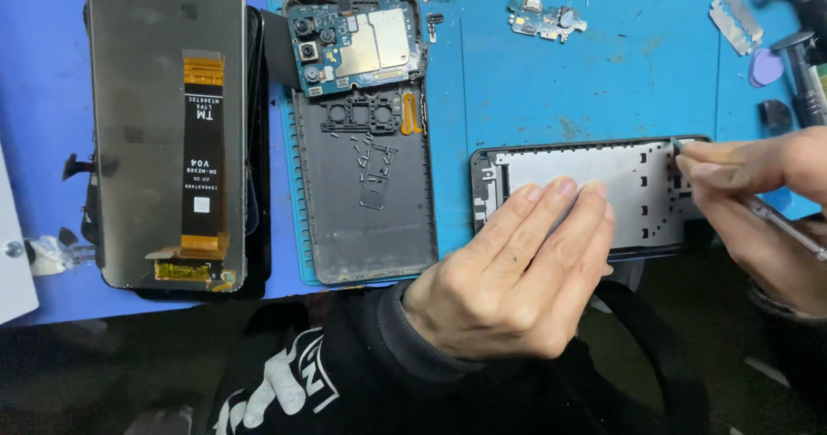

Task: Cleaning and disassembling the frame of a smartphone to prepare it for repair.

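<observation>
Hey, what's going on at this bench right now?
A person is working on a taken-apart phone over a blue mat. Their left hand lies flat on a bare phone frame, pinning it down, while the right hand holds a thin metal tool at the frame's far end. Alongside lie a dark back cover carrying loose screws and a circuit board, plus a display panel lying face down.

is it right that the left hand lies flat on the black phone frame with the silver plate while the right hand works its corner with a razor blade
Not quite. In the head view the left hand does lie flat on the black phone frame with the silver plate, but the right hand works its corner with thin metal tweezers; the razor blade lies untouched on the blue mat.
</observation>
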